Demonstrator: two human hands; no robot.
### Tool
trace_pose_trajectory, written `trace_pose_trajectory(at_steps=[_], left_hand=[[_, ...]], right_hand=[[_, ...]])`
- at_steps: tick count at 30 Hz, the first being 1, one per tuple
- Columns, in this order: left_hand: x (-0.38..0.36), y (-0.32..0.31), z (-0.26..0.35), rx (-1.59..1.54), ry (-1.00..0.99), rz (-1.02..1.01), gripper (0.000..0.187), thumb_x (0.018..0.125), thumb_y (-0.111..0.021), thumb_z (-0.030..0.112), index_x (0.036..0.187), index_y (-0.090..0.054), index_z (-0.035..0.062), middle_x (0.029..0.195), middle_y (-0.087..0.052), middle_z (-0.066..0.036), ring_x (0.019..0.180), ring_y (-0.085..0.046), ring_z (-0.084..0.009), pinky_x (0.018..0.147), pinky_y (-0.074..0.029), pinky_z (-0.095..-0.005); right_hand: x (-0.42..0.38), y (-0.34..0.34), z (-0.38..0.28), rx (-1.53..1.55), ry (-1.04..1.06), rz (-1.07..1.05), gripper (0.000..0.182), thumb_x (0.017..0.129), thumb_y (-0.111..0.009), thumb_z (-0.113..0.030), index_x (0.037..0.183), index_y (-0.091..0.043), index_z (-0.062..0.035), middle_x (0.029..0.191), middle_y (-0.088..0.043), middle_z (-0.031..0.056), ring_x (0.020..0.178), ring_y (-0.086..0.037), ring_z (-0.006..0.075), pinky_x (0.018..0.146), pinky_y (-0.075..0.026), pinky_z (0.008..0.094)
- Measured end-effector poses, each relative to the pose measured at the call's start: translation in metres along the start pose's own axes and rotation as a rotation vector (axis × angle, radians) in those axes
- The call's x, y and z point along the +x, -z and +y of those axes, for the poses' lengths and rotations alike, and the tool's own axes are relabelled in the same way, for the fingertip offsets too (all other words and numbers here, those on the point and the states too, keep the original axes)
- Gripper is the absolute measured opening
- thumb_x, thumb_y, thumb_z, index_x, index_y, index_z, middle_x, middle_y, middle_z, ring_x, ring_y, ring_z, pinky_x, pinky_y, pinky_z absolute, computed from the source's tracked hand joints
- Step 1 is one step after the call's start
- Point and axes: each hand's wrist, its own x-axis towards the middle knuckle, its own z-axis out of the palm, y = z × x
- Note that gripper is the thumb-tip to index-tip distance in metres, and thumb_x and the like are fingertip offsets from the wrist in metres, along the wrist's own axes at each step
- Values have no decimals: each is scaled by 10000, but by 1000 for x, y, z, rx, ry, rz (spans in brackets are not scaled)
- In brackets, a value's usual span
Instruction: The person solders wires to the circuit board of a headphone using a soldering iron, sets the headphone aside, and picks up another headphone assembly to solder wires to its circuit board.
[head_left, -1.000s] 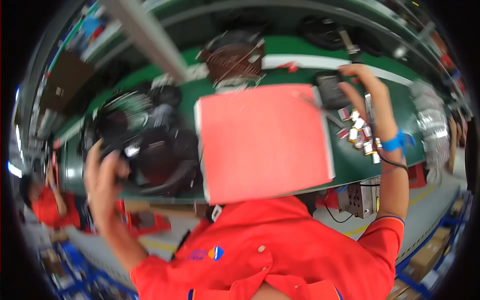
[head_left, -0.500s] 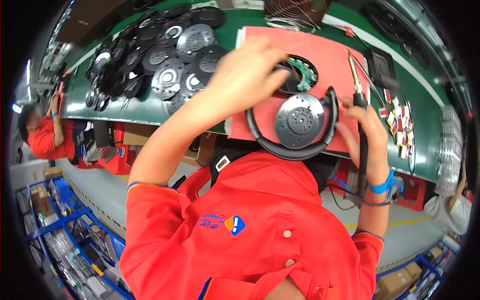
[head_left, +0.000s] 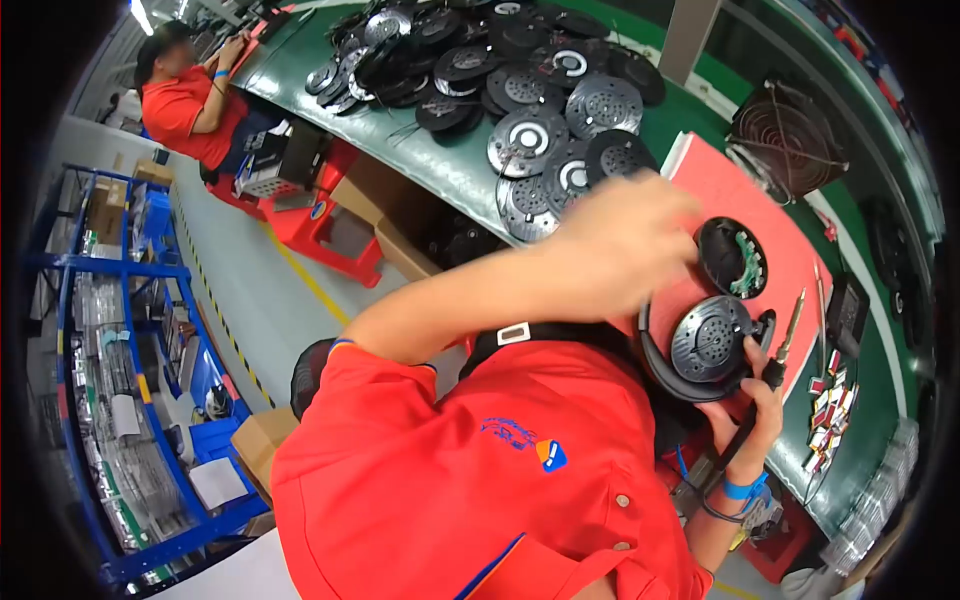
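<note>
From the head camera, my left hand (head_left: pixel 625 240) is blurred above the headphone (head_left: pixel 705 345) on the red mat (head_left: pixel 735 190); I cannot tell if it is spread. My right hand (head_left: pixel 745 405) is closed around the soldering iron (head_left: pixel 780 345), just beside the earcup.

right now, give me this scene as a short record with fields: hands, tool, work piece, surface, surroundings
left hand: left hand blurred, over the headphone
right hand: right hand grips the soldering iron and touches the headphone
work piece: headphone with grey perforated ear plate; open ear cup beside it
surface: red mat on green bench
surroundings: pile of round speaker plates; small fan; co-worker in red at the bench
</note>
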Motion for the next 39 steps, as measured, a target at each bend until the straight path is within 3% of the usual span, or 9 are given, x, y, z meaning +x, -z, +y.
trace_pose_trajectory(at_steps=[7,11,14,18,26,28,31,35,39], left_hand=[[-55,68,-45,393,285,112,179,714,-656,-8,883,-635,46,993,-612,-88,922,-557,-292,780,-469,-356],[-45,59,-50,365,151,29,194,703,-644,-11,883,-642,64,971,-608,-75,930,-554,-278,765,-467,-359],[-40,52,-50,273,-24,-261,218,663,-611,21,859,-668,98,1037,-583,-60,964,-534,-262,794,-445,-356],[-35,66,-44,203,-29,-435,191,655,-615,58,828,-680,103,1068,-568,-65,1027,-507,-259,835,-409,-360],[-28,49,-56,-36,-50,-414,91,681,-656,52,748,-596,65,1120,-580,-58,1091,-493,-281,888,-395,-395],[-12,45,-62,-244,26,-325,82,768,-609,18,826,-553,37,1027,-618,-82,1009,-555,-256,866,-430,-360],[12,27,-61,-637,313,-163,33,888,-500,29,888,-528,10,872,-644,-75,835,-607,-142,764,-478,-272],[48,7,-32,-858,496,-329,65,913,-493,58,936,-501,-2,713,-593,-60,533,-537,-75,497,-425,-209],[69,-3,-4,-958,596,-582,93,888,-506,54,924,-528,-28,668,-621,-66,481,-558,-88,472,-419,-215]], right_hand=[[4,-2,-1,-43,-18,11,539,631,-830,-135,957,-403,-86,1233,-541,258,1121,-551,393,962,-423,441],[8,-4,1,-76,-12,41,550,607,-840,-153,954,-420,-81,1209,-562,248,1100,-564,387,931,-441,436],[8,-6,1,-96,-7,78,562,581,-850,-174,944,-433,-74,1186,-583,239,1082,-575,383,910,-450,435],[9,-5,-2,-131,-2,85,570,578,-851,-177,950,-431,-75,1188,-585,234,1086,-572,384,916,-444,434],[14,-6,-4,-64,1,98,562,583,-845,-158,985,-463,-69,1190,-584,221,1061,-576,383,899,-458,430],[16,0,-4,-88,21,25,576,633,-820,-261,1015,-436,-63,1217,-548,270,1103,-560,393,929,-439,431],[16,1,1,-28,20,65,640,581,-839,-316,1020,-452,-58,1215,-547,272,1094,-569,384,925,-449,432],[30,6,-5,-66,-25,181,430,729,-761,-68,1032,-457,-48,1212,-553,269,1063,-598,327,914,-450,388],[56,2,-8,100,-70,346,387,741,-659,93,1040,-448,-32,1168,-580,245,968,-616,237,900,-433,331]])
